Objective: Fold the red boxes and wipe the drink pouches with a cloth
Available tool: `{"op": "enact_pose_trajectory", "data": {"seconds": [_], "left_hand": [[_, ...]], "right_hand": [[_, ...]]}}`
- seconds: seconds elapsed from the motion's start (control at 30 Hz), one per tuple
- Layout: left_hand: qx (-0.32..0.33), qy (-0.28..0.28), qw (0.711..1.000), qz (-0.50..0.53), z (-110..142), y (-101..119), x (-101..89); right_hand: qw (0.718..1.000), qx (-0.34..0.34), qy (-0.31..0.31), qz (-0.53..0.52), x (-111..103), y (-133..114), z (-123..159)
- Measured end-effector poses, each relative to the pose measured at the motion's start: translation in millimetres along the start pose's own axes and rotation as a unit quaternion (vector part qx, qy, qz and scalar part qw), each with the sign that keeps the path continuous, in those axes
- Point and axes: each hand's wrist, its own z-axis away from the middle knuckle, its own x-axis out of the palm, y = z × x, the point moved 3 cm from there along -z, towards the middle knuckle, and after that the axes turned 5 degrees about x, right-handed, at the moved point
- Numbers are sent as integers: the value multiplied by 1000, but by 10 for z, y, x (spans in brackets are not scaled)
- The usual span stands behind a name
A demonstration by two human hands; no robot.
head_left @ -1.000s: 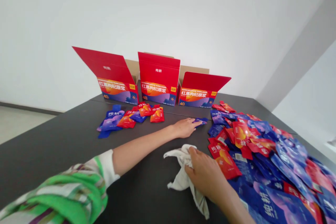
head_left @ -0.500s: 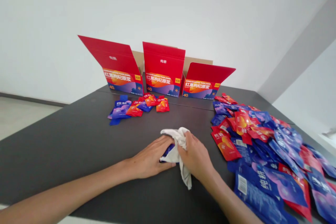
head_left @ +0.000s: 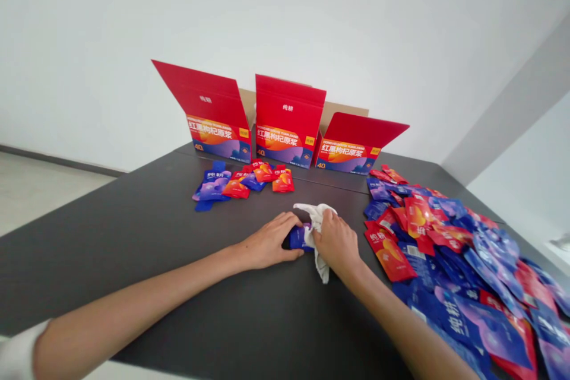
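Note:
Near the middle of the dark table (head_left: 214, 303), a blue sachet (head_left: 298, 239) lies partly covered. The fingers and thumb of my left hand (head_left: 270, 242) grip its left end. My right hand (head_left: 339, 241) is closed around a crumpled white cloth (head_left: 316, 214), pressed against the sachet's right part. One corner of the cloth sticks out to the left, and another hangs toward me below the right hand. The sachet's right end is hidden under the cloth and fingers.
Three red and blue cartons with raised lids stand along the back: left carton (head_left: 219, 138), middle carton (head_left: 284, 145) and right carton (head_left: 346, 157). Several red and blue sachets (head_left: 236, 185) lie before them. A large heap of sachets (head_left: 427, 237) spreads over the right side. A white wall (head_left: 285, 12) rises behind.
Both hands have shifted slightly away from me and to the right in view. The cloth has slid off the sachet's left part, so more blue shows. The whole view has turned a little left.

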Motion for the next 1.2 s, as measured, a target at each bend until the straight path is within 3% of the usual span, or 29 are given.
{"op": "enact_pose_trajectory", "data": {"seconds": [0.17, 0.3, 0.47, 0.6, 0.77, 0.93, 1.1, 1.2], "left_hand": [[32, 9, 999, 11, -127, -119, -19], [12, 9, 1000, 2, -179, -179, -13], [16, 5, 1000, 5, -245, -228, 0], [-6, 10, 1000, 5, -286, -243, 6], [34, 17, 999, 22, -335, -251, 34], [4, 20, 1000, 18, -346, -262, 24], [20, 26, 999, 34, -337, -240, 15], [0, 28, 999, 36, -323, -258, -16]], "right_hand": [[998, -57, -1, -24, 34, 24, -165], [1000, 3, -10, 7, 35, 135, -236], [996, -76, -31, -25, 41, 89, -251], [999, -3, -32, 7, 47, 129, -304], [999, -39, -18, -9, 73, 55, -305], [999, 32, -20, 10, 102, 133, -329], [999, -24, -35, -26, 111, 28, -276], [999, 1, -42, -14, 106, 101, -307]]}}
